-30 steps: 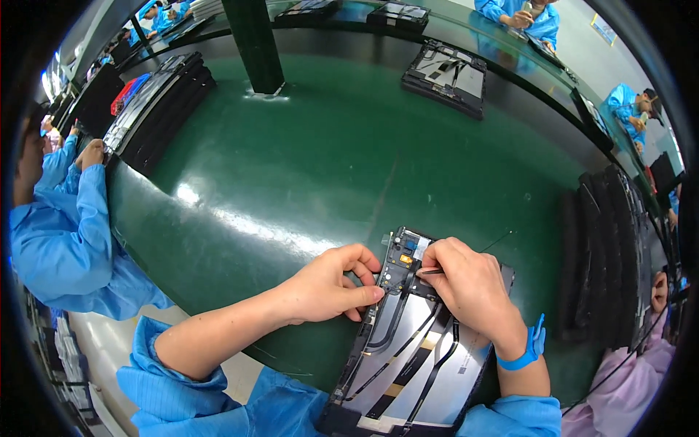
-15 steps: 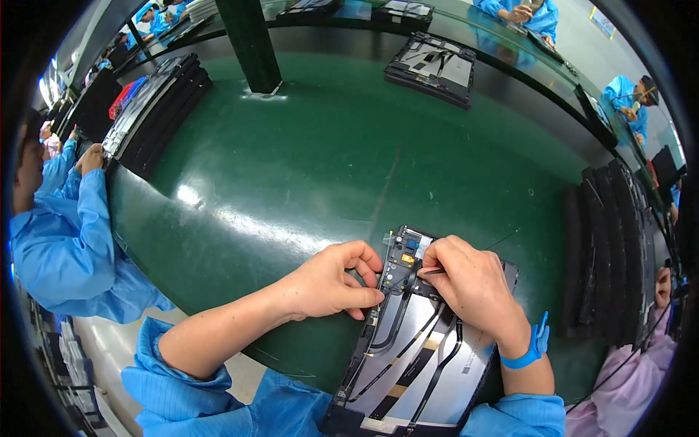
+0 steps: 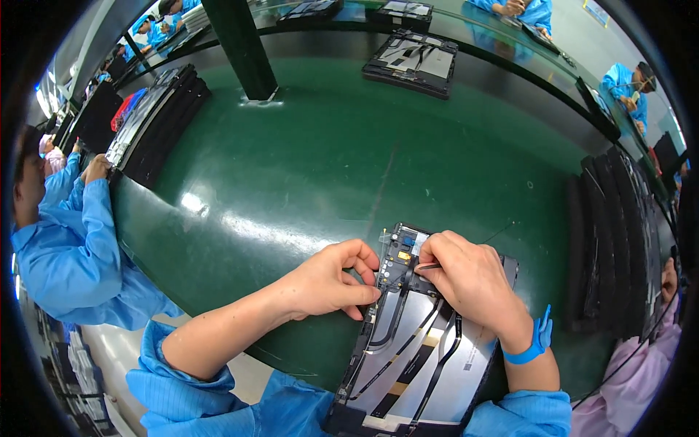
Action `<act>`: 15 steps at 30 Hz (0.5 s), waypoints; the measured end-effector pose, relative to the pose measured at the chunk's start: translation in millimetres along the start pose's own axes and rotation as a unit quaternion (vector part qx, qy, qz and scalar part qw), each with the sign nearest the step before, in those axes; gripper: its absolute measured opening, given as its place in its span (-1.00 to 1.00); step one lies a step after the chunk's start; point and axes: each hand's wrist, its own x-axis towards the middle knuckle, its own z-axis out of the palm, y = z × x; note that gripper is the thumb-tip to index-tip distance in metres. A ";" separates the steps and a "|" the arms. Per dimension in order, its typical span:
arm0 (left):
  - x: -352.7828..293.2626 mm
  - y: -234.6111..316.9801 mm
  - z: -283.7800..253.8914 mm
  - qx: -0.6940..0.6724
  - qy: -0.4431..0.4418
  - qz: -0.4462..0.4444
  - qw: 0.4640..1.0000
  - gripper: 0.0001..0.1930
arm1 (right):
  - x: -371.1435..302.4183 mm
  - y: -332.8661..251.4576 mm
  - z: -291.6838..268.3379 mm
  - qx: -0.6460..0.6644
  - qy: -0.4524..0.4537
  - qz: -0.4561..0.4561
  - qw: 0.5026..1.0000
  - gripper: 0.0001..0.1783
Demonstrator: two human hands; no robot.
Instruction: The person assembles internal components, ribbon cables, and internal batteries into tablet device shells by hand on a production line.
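The opened tablet-like device [image 3: 466, 349] lies at 5 o'clock. The left hand [image 3: 331, 280], thumb and fingers parted, braces its 10 o'clock edge; the right hand [image 3: 466, 280] pinches 1 slim dark tool [image 3: 429, 267], best kept light, clear of ribbon cables [image 3: 416, 366].

L slv [image 3: 178, 375] blue, fine-lined, bunched up; R slv [image 3: 520, 414] blue too; brt blue R wristband [image 3: 531, 351], loose end.

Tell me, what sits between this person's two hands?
The head view shows the upper part of an opened flat device there: black parts with a small yellow patch, between the left hand and the right hand.
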 end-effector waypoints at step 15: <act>-3.8 0.5 7.2 0.038 0.036 0.017 0.998 -0.69 | -1.0 2.5 1.0 0.003 0.002 0.001 1.000 -0.86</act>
